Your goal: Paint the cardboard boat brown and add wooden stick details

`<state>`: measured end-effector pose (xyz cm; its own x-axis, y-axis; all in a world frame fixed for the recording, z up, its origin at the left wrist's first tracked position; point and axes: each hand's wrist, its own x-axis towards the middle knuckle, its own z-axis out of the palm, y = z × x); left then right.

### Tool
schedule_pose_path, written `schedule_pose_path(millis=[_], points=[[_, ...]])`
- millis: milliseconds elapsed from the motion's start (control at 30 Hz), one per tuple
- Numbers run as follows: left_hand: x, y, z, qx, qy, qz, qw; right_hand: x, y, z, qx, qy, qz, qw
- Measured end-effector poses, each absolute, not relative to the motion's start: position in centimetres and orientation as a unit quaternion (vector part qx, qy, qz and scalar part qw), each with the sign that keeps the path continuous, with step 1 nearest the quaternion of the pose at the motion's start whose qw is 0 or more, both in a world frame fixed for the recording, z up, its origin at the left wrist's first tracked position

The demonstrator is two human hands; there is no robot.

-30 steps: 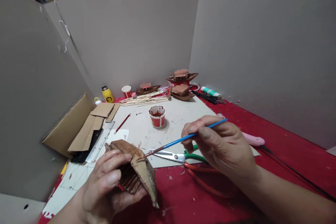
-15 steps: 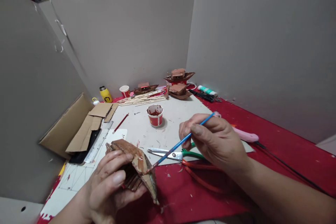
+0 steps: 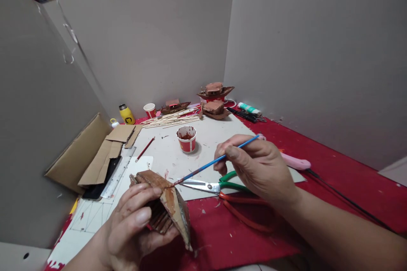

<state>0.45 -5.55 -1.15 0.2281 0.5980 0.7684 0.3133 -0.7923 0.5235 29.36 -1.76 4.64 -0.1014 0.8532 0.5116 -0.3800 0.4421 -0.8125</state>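
Observation:
My left hand (image 3: 133,220) is wrapped round a small cardboard model boat (image 3: 173,201), tilted with its pointed end toward the lower right. Brown paint covers its upper part, and bare cardboard shows near the point. In my right hand (image 3: 254,165), a blue paintbrush (image 3: 206,165) is pinched between thumb and fingers. Its tip touches the boat's upper edge, beside a wet brown patch. Beyond the boat stands a paper cup (image 3: 186,140) with brown paint inside. Scissors (image 3: 208,186) with green and orange handles lie partly behind my right hand.
Several brown model boats (image 3: 214,110) and thin wooden sticks (image 3: 173,117) are at the back. Cardboard pieces (image 3: 101,161), a ruler (image 3: 119,173) and a pencil (image 3: 145,149) lie left. A pink corded tool (image 3: 295,161) rests right. A yellow bottle (image 3: 126,114) stands back left.
The brush tip has moved up and left along the boat, from near its lower side to its upper edge. The brown patch is more spread out. My left hand still holds the boat.

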Motion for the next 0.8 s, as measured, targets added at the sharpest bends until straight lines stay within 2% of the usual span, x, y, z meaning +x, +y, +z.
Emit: schedule_pose_path(millis=[100, 167, 600, 800], points=[[1.0, -5.6, -0.5, 0.800, 0.243, 0.548, -0.007, 29.4, -1.8, 4.7, -0.200, -0.569, 0.510, 0.614], [1.6, -5.7, -0.2, 0.804, 0.230, 0.547, -0.048, 29.4, -1.8, 4.8, -0.196, -0.571, 0.512, 0.611], [2.9, -5.6, 1.7, 0.798, 0.218, 0.551, -0.112, 30.1, -1.7, 5.2, -0.177, -0.607, 0.479, 0.609], [3.3, -5.3, 0.7, 0.737, 0.267, 0.608, -0.124, 30.4, -1.7, 5.0, -0.165, -0.605, 0.494, 0.603]])
